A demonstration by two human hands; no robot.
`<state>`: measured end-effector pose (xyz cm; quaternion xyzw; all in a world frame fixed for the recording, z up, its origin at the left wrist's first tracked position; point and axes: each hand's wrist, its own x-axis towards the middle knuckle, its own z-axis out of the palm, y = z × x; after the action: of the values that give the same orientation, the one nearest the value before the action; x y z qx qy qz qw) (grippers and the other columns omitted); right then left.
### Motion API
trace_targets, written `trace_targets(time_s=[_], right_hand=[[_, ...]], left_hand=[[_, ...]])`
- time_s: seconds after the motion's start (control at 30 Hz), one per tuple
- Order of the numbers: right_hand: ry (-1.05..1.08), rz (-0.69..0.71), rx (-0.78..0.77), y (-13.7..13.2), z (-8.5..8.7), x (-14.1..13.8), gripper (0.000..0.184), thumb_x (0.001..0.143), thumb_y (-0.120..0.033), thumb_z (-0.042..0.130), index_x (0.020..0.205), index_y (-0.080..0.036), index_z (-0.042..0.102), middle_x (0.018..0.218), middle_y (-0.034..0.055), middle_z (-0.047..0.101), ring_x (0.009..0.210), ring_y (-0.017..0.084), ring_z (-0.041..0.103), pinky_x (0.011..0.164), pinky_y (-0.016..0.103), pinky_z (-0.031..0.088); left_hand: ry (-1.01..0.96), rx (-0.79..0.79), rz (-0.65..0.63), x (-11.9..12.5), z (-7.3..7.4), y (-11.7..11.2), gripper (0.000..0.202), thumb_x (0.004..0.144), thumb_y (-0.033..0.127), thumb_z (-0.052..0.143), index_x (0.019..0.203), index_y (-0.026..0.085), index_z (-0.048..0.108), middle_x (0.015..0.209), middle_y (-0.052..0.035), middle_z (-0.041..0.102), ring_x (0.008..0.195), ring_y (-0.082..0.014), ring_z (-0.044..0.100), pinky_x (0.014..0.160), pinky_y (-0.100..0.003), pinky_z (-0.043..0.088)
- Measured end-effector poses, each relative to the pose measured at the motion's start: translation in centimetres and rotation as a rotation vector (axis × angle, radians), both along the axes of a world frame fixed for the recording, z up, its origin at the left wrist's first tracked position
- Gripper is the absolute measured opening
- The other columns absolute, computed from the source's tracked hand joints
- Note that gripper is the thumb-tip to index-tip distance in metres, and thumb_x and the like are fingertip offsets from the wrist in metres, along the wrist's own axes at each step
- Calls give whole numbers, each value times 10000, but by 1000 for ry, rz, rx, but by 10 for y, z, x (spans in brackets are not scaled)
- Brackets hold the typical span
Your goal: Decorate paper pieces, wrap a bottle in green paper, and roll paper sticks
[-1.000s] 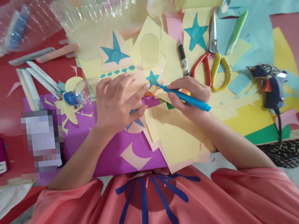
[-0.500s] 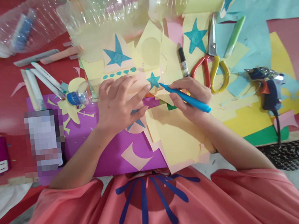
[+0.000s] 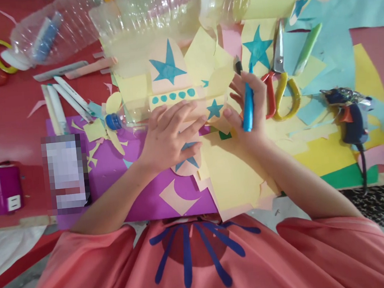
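My left hand [image 3: 171, 139] lies palm down with fingers spread over pale paper pieces; what is beneath the palm is hidden. Beside its fingertips are a strip with teal dots [image 3: 173, 96] and a small teal star [image 3: 215, 109]. Under its thumb, part of a blue star [image 3: 187, 161] shows on a pink piece. My right hand [image 3: 258, 90] grips a blue marker [image 3: 248, 107], held nearly upright with its tip pointing away from me, just right of the small star. A clear bottle neck with a blue cap [image 3: 113, 121] juts out left of my left hand.
Scissors [image 3: 280, 58] and a green marker [image 3: 309, 49] lie right of my right hand. A glue gun [image 3: 351, 119] is farther right. Large clear bottles [image 3: 145, 12] line the back. Several white markers [image 3: 74, 98] and a pixelated phone-like object [image 3: 66, 174] are at left.
My right hand has lifted the blue marker away from the small star and turned it upright. My left hand stays spread on the paper. The whole view has shifted slightly.
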<state>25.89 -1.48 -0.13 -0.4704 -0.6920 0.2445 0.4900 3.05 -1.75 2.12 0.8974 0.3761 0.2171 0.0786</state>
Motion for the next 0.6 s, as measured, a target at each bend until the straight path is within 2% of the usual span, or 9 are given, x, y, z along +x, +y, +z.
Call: trace_targets(time_s=[0.07,0.17,0.27,0.37,0.47,0.6], right_hand=[[13,36,-52,1,-2,1,526,901,-453,567,1349,-371,304,1431,84,486,1287,219,544,1017,389,509],[27,86,-102,3,-3,4,539,905,-474,551,1357,-335,292,1413,112,507,1196,222,609,911,364,560],[16,103,-122,5,-5,8,581,873,-459,604,1358,-326,313,1378,123,545,1132,231,643,820,355,583],[-23,116,-44,8,-8,10,611,836,-436,656,1356,-335,349,1349,92,561,1183,252,614,886,426,572],[-31,140,47,10,-9,10,614,834,-447,656,1365,-359,359,1347,77,557,1259,256,559,988,482,520],[-75,156,82,13,-8,9,631,824,-504,644,1373,-366,365,1292,80,583,1202,260,595,910,467,559]], left_hand=[[7,34,-25,1,-1,-1,487,927,567,400,1306,301,550,1398,-55,559,1287,-267,514,1096,-469,319],[-1,118,-46,1,-2,-3,464,938,541,398,1308,302,544,1393,-58,563,1268,-260,531,1068,-448,340],[-10,161,-48,0,-2,-3,447,938,532,397,1306,326,544,1379,-41,573,1245,-256,546,1053,-423,351],[-16,166,-40,-1,-2,-4,441,931,539,393,1312,361,527,1350,-8,593,1217,-252,566,1035,-403,358],[-68,258,-52,0,0,-5,416,939,515,394,1296,343,522,1282,-1,639,1158,-225,604,991,-370,370],[-90,348,-56,1,2,-5,368,949,476,392,1228,299,557,1185,-22,684,1102,-206,626,952,-352,372]])
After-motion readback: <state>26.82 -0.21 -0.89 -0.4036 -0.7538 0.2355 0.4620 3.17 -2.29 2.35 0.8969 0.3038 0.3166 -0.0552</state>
